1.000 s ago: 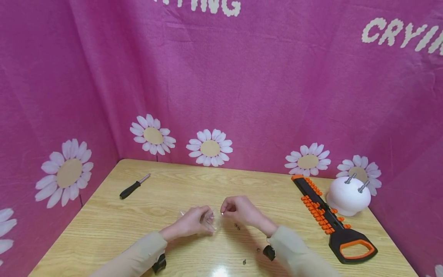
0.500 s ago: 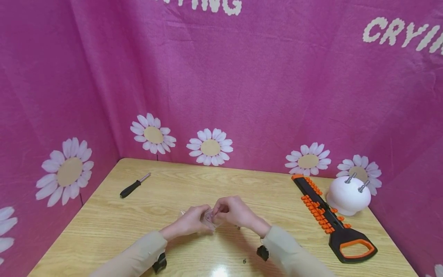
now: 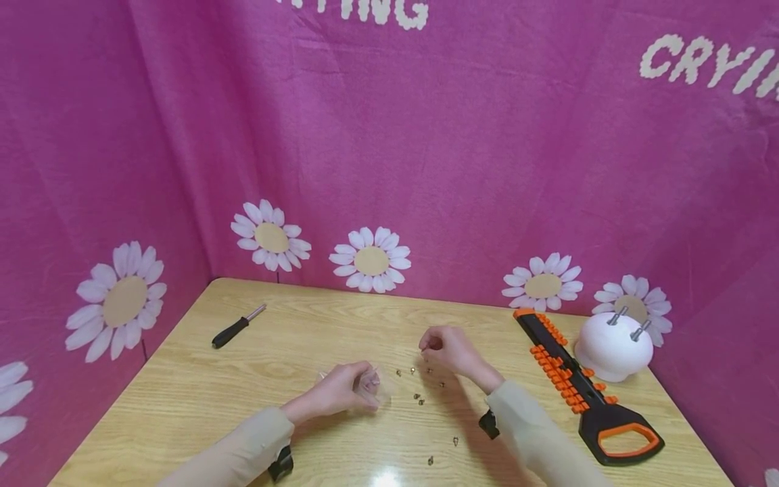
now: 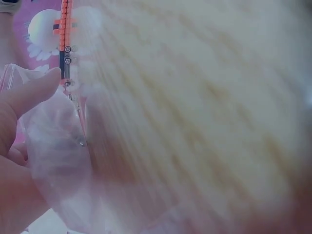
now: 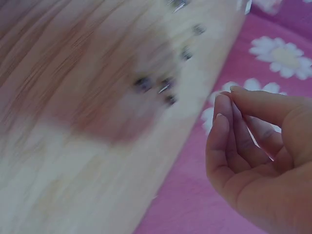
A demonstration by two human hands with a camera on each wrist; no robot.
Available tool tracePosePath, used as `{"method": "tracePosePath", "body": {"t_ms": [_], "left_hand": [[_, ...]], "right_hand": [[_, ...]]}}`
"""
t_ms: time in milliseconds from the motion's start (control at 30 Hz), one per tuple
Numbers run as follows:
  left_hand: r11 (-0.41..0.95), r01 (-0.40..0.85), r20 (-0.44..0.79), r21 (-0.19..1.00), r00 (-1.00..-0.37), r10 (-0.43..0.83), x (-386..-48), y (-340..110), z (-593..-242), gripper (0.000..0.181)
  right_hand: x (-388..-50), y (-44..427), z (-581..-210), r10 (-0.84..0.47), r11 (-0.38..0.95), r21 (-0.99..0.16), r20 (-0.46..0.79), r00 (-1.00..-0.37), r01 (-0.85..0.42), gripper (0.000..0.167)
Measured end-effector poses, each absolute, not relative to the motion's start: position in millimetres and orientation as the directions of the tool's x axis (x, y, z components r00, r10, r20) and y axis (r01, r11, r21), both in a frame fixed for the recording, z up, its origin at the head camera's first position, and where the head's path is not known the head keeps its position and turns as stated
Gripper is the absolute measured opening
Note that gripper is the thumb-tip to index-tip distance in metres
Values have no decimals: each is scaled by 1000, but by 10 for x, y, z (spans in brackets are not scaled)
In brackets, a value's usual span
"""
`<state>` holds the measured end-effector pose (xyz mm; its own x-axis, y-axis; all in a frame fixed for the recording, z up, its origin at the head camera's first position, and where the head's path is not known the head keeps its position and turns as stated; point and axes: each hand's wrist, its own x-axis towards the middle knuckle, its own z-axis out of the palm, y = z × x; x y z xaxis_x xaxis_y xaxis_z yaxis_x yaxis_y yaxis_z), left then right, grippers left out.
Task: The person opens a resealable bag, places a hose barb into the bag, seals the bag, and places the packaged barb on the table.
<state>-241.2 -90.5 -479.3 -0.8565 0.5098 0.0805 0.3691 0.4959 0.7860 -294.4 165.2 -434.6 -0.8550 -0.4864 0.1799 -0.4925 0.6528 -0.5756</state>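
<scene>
My left hand (image 3: 337,391) curls round a clear plastic bag (image 3: 372,387) at the middle of the table. In the left wrist view the thumb of that hand (image 4: 14,180) lies along the edge of the bag (image 4: 58,146). My right hand (image 3: 455,352) is above the table, right of the bag and apart from it. Its thumb and index fingertips meet in the right wrist view, where the hand (image 5: 273,185) shows nothing between them. Several small metal screws (image 3: 421,402) lie loose below and in front of it, also in the right wrist view (image 5: 143,84).
A screwdriver (image 3: 230,333) with a black handle lies at the back left. On the right are a black and orange tool (image 3: 578,379) with a looped handle and a white rounded object (image 3: 613,348) with two metal pins. A pink curtain (image 3: 426,149) hangs behind the table.
My right hand went left to the bag with a small shiny piece at its fingertips, then moved back right and away. My left hand has stayed with the bag.
</scene>
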Motion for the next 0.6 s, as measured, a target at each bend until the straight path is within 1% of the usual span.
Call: {"method": "tracePosePath", "body": {"t_ms": [133, 300, 500, 600], "left_hand": [[499, 367, 71, 785, -854, 516, -2413, -905, -4798, 35], [484, 374, 77, 791, -846, 527, -2413, -906, -4804, 35], [480, 377, 81, 792, -844, 529, -2413, -906, -4801, 35], [486, 384, 85, 785, -844, 529, -2412, -904, -4802, 35]], "right_hand": [[-3019, 1773, -4452, -470, 696, -533, 169, -867, -481, 4], [-3045, 1799, -4553, -434, 738, -508, 148, -889, -445, 4], [-3052, 1727, -4607, -355, 789, -494, 121, -927, -367, 13], [-3053, 1696, -4625, -333, 805, -483, 111, -936, -344, 15]]}}
